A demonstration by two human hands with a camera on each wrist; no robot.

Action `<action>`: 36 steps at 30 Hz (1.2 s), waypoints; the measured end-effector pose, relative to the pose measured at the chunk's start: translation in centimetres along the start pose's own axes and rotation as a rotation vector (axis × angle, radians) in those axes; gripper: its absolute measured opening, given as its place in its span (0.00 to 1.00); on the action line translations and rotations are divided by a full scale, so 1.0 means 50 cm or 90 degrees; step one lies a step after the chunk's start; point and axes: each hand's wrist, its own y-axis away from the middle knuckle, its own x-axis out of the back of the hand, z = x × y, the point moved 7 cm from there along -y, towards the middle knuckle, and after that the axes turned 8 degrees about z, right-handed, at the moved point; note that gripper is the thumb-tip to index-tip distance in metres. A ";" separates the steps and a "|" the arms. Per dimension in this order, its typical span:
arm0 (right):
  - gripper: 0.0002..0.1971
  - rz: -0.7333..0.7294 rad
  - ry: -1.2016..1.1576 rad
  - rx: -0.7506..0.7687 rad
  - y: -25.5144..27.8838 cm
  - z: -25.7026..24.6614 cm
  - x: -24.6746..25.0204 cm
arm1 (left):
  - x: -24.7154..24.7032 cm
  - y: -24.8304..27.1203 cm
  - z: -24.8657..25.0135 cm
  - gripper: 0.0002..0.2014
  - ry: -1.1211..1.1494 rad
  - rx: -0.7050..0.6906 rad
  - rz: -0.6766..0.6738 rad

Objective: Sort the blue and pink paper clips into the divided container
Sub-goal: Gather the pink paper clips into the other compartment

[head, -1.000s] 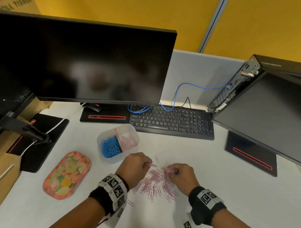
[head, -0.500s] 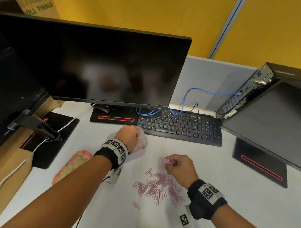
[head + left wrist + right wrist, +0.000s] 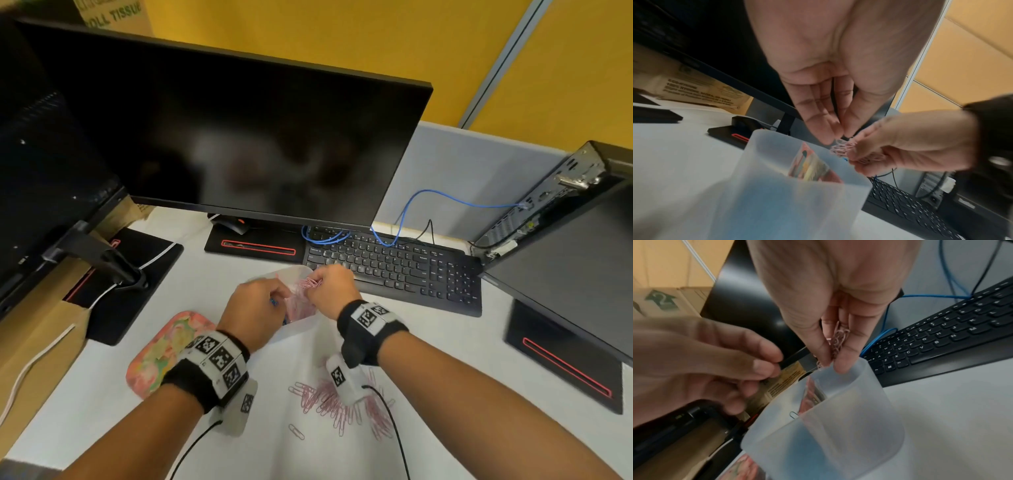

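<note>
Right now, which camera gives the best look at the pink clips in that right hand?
The right wrist view: the pink clips hang close between thumb and fingers of the right hand. The left wrist view shows them blurred, partly hidden; the head view shows only a small tuft.

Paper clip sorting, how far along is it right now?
Mostly done: the translucent plastic divided container already holds blue clips on one side of its divider and pink on the other. In hand: the right hand pinches a bunch of pink paper clips over it, with the left hand beside it. Left: a loose pile of pink clips on the white desk.
</note>
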 end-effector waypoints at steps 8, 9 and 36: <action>0.15 -0.022 0.009 -0.031 -0.018 0.008 -0.031 | -0.058 0.092 -0.016 0.07 0.025 -0.037 -0.075; 0.17 -0.022 -0.014 -0.025 -0.010 0.006 -0.023 | -0.071 0.098 -0.019 0.08 0.019 -0.040 -0.093; 0.35 -0.192 0.164 0.101 0.216 0.270 -0.033 | -0.245 0.225 -0.057 0.49 -0.202 -0.249 -0.352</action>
